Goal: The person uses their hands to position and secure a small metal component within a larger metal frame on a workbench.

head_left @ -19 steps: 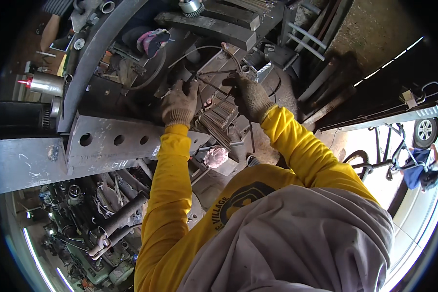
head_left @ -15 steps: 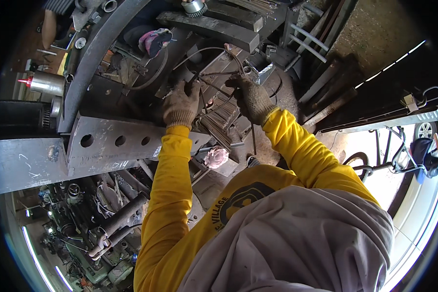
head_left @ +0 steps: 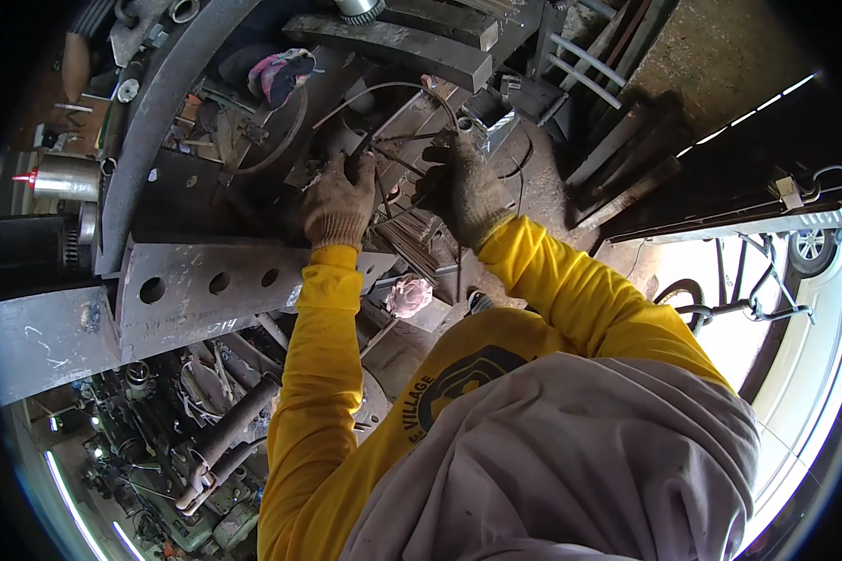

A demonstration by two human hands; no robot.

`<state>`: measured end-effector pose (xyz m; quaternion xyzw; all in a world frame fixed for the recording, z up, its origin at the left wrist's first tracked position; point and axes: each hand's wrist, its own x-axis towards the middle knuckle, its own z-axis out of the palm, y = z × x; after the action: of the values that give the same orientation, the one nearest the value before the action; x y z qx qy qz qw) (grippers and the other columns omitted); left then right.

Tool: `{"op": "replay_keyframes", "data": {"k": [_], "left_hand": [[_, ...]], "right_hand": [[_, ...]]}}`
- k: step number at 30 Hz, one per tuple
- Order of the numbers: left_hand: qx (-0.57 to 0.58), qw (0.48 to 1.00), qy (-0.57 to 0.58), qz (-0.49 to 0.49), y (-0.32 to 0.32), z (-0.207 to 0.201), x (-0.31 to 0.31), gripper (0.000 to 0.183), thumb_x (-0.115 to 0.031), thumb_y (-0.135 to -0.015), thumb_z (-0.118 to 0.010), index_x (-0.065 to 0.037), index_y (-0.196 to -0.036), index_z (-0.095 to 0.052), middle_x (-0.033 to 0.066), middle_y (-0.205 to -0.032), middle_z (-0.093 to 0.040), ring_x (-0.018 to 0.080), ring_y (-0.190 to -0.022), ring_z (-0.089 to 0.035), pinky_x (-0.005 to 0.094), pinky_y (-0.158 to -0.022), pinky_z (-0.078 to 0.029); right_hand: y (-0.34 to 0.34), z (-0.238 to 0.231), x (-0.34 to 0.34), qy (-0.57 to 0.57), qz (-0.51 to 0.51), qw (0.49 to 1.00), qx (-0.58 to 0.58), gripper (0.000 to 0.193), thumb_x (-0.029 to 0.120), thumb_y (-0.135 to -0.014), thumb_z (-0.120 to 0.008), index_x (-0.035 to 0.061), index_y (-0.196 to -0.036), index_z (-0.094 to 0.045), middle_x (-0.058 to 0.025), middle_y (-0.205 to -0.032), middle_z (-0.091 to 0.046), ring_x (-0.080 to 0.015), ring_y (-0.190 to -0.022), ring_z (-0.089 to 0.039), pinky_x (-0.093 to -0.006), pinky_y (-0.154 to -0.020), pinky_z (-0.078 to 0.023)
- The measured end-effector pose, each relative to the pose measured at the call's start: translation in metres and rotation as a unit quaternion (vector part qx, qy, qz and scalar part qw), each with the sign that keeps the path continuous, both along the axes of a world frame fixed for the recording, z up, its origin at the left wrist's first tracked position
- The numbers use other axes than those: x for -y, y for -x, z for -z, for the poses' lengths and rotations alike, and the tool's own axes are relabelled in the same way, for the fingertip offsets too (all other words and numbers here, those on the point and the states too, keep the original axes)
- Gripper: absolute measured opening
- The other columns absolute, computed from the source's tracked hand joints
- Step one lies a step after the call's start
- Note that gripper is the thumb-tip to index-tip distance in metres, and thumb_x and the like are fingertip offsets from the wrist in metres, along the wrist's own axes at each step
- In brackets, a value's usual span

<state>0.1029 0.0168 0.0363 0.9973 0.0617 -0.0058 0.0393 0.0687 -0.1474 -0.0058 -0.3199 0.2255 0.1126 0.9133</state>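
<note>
- While both gloved hands reach in among loose metal, the head view shows the left hand (head_left: pixel 340 198) with thumb apart from fingers; underside hidden, so cannot tell if it grips anything
- Right hand (head_left: pixel 472 192): fingers dark, half lost against the background; cannot tell if pinching a rod or just beside one
- Thin dark rods (head_left: pixel 398 160) sit between the hands, just beyond a rod bundle (head_left: pixel 407 238); a thin curved strip (head_left: pixel 393 86) arcs past them
- Risk: a rod could slip or swing, if one hand's hold is loose; a rod end could snag a knit glove or yellow sleeve; bundle could spread if knocked
- Surface: cluttered, dark steel; thick beam with round holes (head_left: pixel 196 285) at left; crumpled pink cloth (head_left: pixel 409 296) near the bundle; bars (head_left: pixel 393 45) lie beyond the hands
- Room: workshop; bottle with red nozzle (head_left: pixel 65 178) far left; greasy-looking machinery (head_left: pixel 159 458) lower left; bright opening at right, with part of a bicycle (head_left: pixel 720 304) and a white vehicle (head_left: pixel 805 393)
</note>
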Motion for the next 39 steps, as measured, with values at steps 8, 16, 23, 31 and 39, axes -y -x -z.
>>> {"op": "replay_keyframes", "data": {"k": [8,16,23,31,39], "left_hand": [[0.036,0.997,-0.043,0.052,-0.005,0.031,-0.021,0.058,-0.057,-0.095,-0.04,-0.013,-0.128,-0.057,0.016,-0.127,-0.061,0.0327,-0.113,-0.061,0.0424,-0.097,-0.047],[0.063,0.993,-0.057,0.084,-0.006,0.017,-0.02,0.057,-0.057,-0.094,-0.043,-0.013,-0.128,-0.056,0.0187,-0.121,-0.063,0.0354,-0.111,-0.061,0.0428,-0.096,-0.047],[-0.003,1.0,-0.016,-0.02,0.001,-0.007,0.005,0.065,-0.063,-0.093,-0.039,-0.014,-0.132,-0.055,0.0181,-0.126,-0.062,0.0347,-0.115,-0.06,0.043,-0.098,-0.046],[-0.022,0.999,-0.009,-0.033,0.001,-0.004,0.0,0.068,-0.067,-0.091,-0.04,-0.019,-0.138,-0.051,0.0169,-0.128,-0.062,0.0354,-0.116,-0.06,0.0468,-0.098,-0.048],[0.017,1.0,0.002,-0.019,-0.005,0.009,-0.01,0.065,-0.064,-0.091,-0.042,-0.016,-0.132,-0.057,0.017,-0.124,-0.063,0.035,-0.114,-0.061,0.0452,-0.097,-0.048]], "right_hand": [[-0.004,0.018,-0.026,0.108,0.081,0.991,0.004,0.051,0.05,-0.099,-0.04,0.0046,-0.108,-0.061,-0.0055,-0.07,-0.051,-0.0185,-0.052,-0.049,-0.0322,-0.052,-0.045],[-0.009,0.004,0.021,0.244,-0.065,0.967,0.045,0.043,0.038,-0.102,-0.036,0.0073,-0.115,-0.062,-0.0048,-0.086,-0.057,-0.0103,-0.054,-0.044,-0.0252,-0.047,-0.037],[-0.029,0.004,0.037,0.159,-0.108,0.98,0.046,0.047,0.04,-0.102,-0.036,0.0045,-0.111,-0.066,-0.0019,-0.07,-0.053,-0.0117,-0.052,-0.047,-0.0249,-0.045,-0.038],[-0.022,-0.005,0.03,0.1,-0.085,0.991,0.007,0.044,0.041,-0.1,-0.043,0.0042,-0.109,-0.066,-0.0027,-0.07,-0.054,-0.0154,-0.054,-0.049,-0.0292,-0.052,-0.044],[0.011,-0.015,0.018,-0.002,-0.074,0.997,0.011,0.046,0.045,-0.098,-0.05,0.005,-0.12,-0.057,-0.0121,-0.094,-0.06,-0.0263,-0.09,-0.06,-0.0434,-0.086,-0.052]]}}
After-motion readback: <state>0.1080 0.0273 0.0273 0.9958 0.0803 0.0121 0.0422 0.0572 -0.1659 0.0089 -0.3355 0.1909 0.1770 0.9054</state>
